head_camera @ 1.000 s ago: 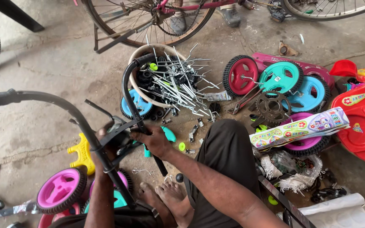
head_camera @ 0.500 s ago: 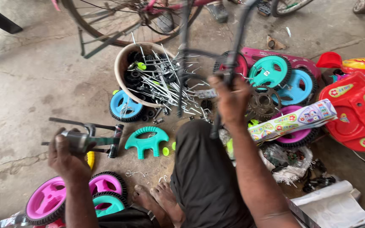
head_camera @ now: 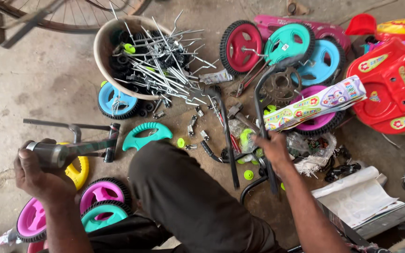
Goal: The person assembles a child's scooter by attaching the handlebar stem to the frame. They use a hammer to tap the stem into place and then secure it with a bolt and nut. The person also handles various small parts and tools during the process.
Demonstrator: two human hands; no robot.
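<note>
My left hand (head_camera: 41, 175) grips the grey metal tube end of a small bicycle frame part (head_camera: 78, 145), whose dark bars reach right toward a teal plastic handle piece (head_camera: 141, 136). My right hand (head_camera: 273, 150) is closed on a black bent metal bar (head_camera: 261, 117) that rises toward the toy wheels. A second black bar (head_camera: 226, 136) stands beside it, over scattered bolts and green caps. My dark-trousered knee (head_camera: 179, 197) sits between the hands.
A round tub (head_camera: 101, 51) full of metal spokes and rods sits at the top. Red, teal, blue and pink toy wheels (head_camera: 289, 44) lie top right near a red plastic toy car body (head_camera: 390, 89). Pink and teal wheels (head_camera: 101, 201) lie bottom left; papers (head_camera: 357, 194) lie right.
My left hand has drawn the frame part closer and lower left. My right hand has come down from the wheels, lowering the black bar to the floor beside my knee.
</note>
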